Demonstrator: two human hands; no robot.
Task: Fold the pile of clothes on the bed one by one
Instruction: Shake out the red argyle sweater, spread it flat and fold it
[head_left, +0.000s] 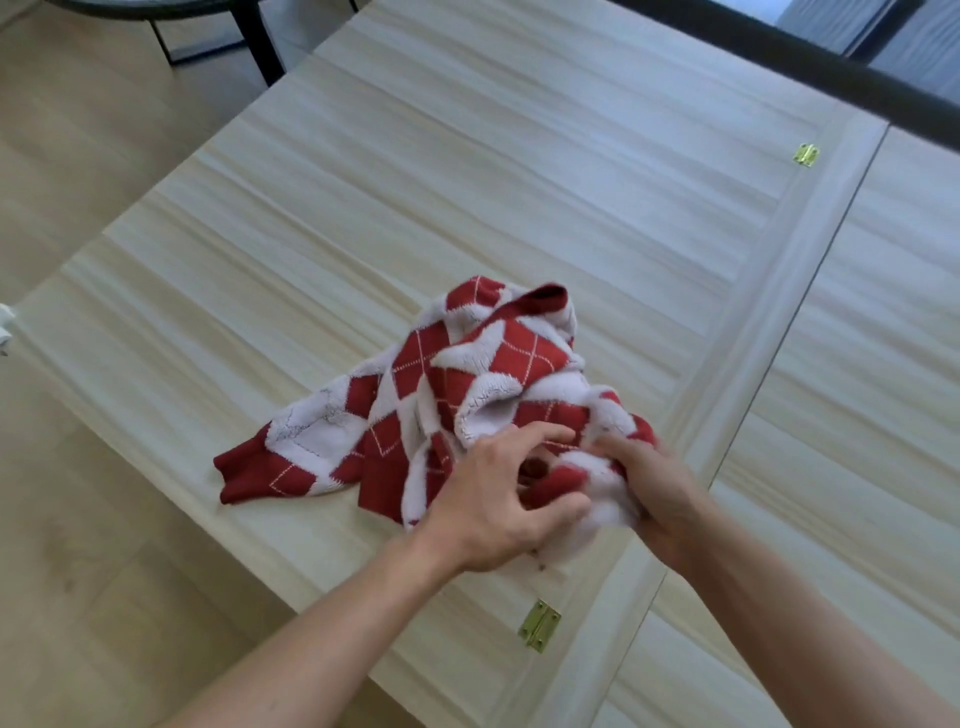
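A red and white argyle knitted garment lies crumpled on a pale wooden board surface. One red-cuffed sleeve stretches out to the left. My left hand rests on the garment's near right part, its fingers curled into the cloth. My right hand grips a bunched white and red fold right beside the left hand. The part of the garment under both hands is hidden.
The surface is made of hinged wooden panels, with brass hinges near me and at the far right. A raised batten runs diagonally on the right. Wooden floor lies to the left, with dark furniture legs at the top.
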